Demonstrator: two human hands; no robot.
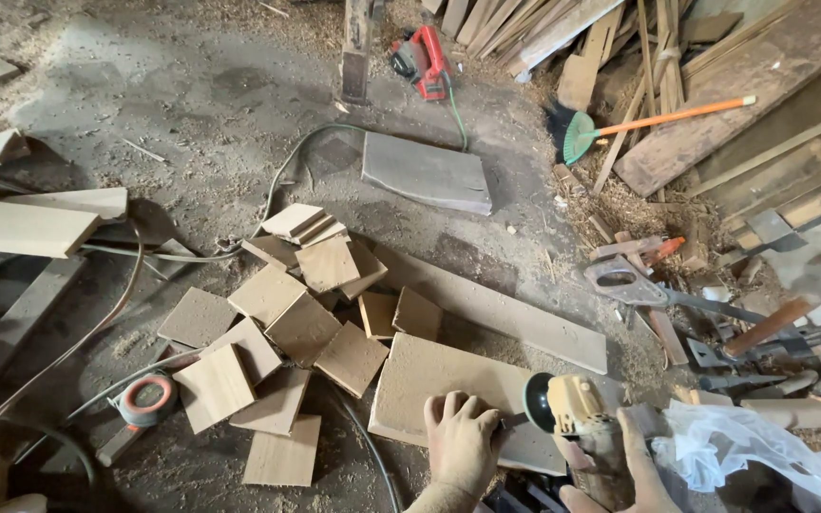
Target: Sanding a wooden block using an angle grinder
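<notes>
Sander (563,404) gripped in right hand (620,470); left hand (463,437) fingers curled, pressing board (429,380).

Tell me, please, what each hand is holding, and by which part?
The right hand grips the yellow angle grinder around its body, behind the disc. The left hand holds nothing; it presses flat on the pale wooden board.

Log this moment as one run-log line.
left hand: pressing wooden board | right hand: gripping yellow angle grinder | square wood pieces: piled beside
</notes>
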